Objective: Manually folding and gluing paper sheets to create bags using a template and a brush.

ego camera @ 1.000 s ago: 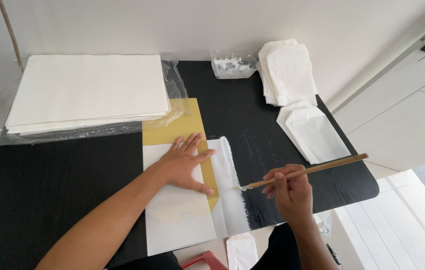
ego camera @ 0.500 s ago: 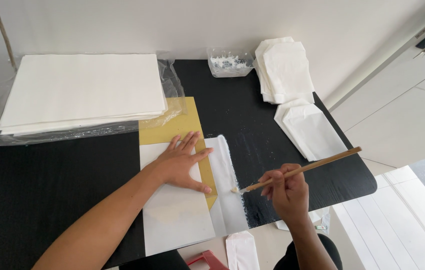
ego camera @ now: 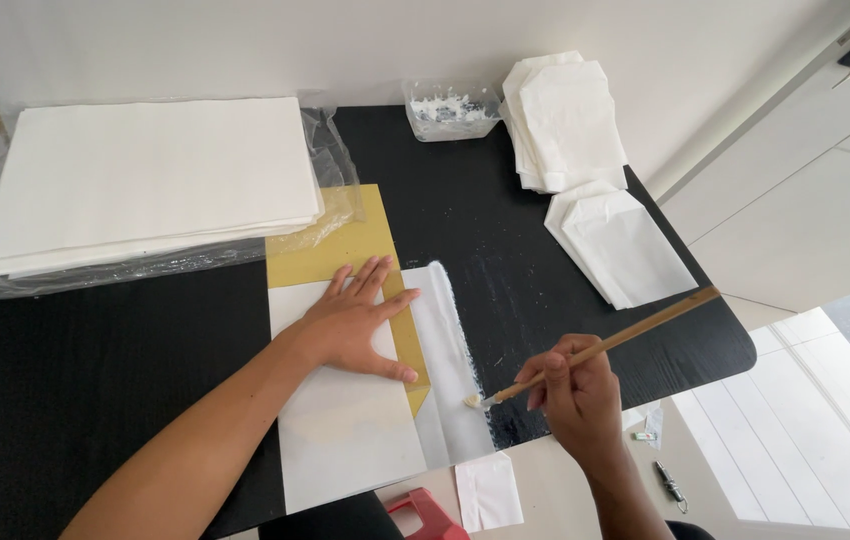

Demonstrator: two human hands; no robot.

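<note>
At the counter's (ego camera: pixel 95 380) near edge the left hand (ego camera: pixel 350 322) lies flat and open, pinning a white sheet (ego camera: pixel 345 440) over yellow card (ego camera: pixel 340 250). The exposed paper strip (ego camera: pixel 450 350) looks mostly pasted, only its near end seemingly left. The right hand (ego camera: pixel 575 395) grips a brush (ego camera: pixel 595 348), whose tip has slid nearer since the earlier frame.

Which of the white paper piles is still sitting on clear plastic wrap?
The big flat stack of white sheets at the table's far left; crinkled plastic wrap shows around its edges. The two smaller piles lie on bare black table.
</note>
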